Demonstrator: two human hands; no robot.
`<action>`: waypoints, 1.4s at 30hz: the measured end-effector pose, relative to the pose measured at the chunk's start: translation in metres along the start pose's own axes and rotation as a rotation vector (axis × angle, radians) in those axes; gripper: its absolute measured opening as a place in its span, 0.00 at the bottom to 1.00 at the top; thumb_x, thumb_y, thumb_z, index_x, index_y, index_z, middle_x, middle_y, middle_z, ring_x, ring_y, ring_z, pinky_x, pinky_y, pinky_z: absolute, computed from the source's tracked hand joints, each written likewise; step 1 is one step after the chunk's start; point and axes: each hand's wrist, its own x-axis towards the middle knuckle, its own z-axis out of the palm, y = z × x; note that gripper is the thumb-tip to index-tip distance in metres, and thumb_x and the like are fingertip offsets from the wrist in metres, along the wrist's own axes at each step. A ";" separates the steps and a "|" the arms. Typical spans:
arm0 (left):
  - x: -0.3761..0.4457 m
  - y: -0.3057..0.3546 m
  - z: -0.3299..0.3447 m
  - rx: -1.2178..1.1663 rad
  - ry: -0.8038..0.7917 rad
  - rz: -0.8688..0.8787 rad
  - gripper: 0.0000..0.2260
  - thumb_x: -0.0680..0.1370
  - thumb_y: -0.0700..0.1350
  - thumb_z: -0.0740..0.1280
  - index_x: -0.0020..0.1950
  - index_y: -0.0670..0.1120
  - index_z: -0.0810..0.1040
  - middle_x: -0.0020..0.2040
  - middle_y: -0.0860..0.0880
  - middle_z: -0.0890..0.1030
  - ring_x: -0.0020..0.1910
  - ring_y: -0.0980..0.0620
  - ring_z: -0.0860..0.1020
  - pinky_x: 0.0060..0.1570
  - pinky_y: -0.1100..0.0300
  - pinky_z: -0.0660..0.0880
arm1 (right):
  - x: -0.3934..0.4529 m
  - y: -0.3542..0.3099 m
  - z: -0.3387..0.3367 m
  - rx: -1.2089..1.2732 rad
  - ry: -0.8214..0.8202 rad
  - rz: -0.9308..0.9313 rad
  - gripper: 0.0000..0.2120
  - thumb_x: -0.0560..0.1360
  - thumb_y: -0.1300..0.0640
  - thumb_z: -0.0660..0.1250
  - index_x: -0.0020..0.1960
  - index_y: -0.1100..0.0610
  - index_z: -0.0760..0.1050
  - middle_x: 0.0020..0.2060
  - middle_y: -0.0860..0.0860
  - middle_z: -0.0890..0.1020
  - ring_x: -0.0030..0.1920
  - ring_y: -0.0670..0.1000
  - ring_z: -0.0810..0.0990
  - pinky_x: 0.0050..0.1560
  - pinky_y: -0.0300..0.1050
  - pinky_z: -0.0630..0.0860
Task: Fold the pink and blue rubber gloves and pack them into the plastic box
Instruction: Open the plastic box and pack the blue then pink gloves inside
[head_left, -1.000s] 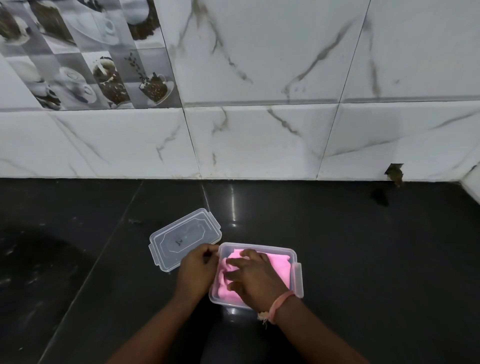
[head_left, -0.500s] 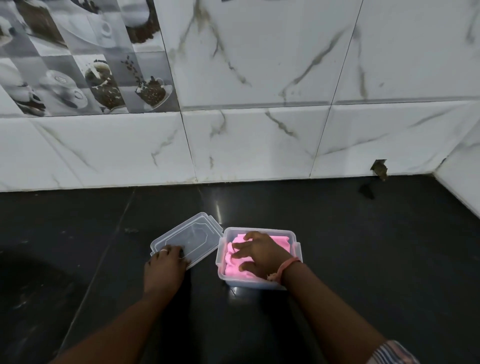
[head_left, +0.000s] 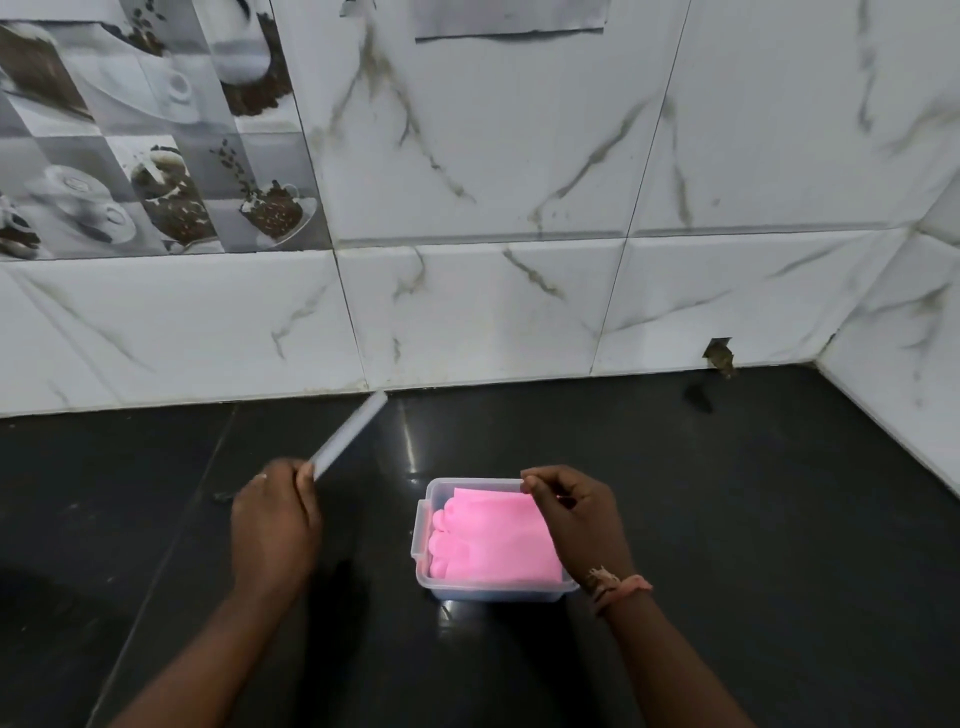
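A clear plastic box (head_left: 422, 525) stands on the dark counter, a little right of centre. A folded pink rubber glove (head_left: 491, 540) lies flat inside it, fingers toward the left wall. No blue glove shows. My left hand (head_left: 272, 525) grips the clear lid (head_left: 347, 435) by its near edge and holds it lifted off the counter, tilted edge-on and blurred, left of the box. My right hand (head_left: 574, 514) hovers over the box's right side, its fingertips pinched at the far rim.
The black polished counter (head_left: 753, 519) runs back to a white marble-tiled wall (head_left: 493, 301) and a side wall at the right (head_left: 893, 395). A small chipped hole (head_left: 718, 354) marks the wall base at the right.
My left hand has picked the lid up from the counter and raised it on edge. My right hand has come off the pink glove and moved to the box's far rim.
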 end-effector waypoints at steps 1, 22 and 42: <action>0.011 0.014 -0.008 -0.071 0.028 -0.049 0.08 0.86 0.47 0.59 0.49 0.47 0.73 0.39 0.40 0.81 0.38 0.34 0.80 0.38 0.47 0.72 | 0.003 -0.004 -0.002 0.031 0.029 0.004 0.05 0.77 0.58 0.71 0.48 0.49 0.84 0.44 0.41 0.85 0.47 0.40 0.83 0.48 0.36 0.79; -0.010 0.099 0.069 -0.566 -0.519 -0.211 0.18 0.80 0.35 0.68 0.70 0.42 0.78 0.66 0.46 0.83 0.65 0.49 0.80 0.70 0.50 0.75 | 0.022 0.031 0.019 -0.491 0.071 0.433 0.17 0.82 0.51 0.58 0.59 0.59 0.81 0.55 0.58 0.81 0.55 0.57 0.79 0.62 0.51 0.75; -0.036 0.100 0.084 -0.612 -0.493 -0.543 0.14 0.87 0.47 0.56 0.69 0.48 0.77 0.62 0.43 0.81 0.60 0.38 0.80 0.65 0.39 0.77 | 0.011 0.048 0.022 -0.044 -0.012 0.546 0.17 0.84 0.50 0.56 0.71 0.51 0.70 0.64 0.51 0.78 0.58 0.49 0.76 0.63 0.48 0.72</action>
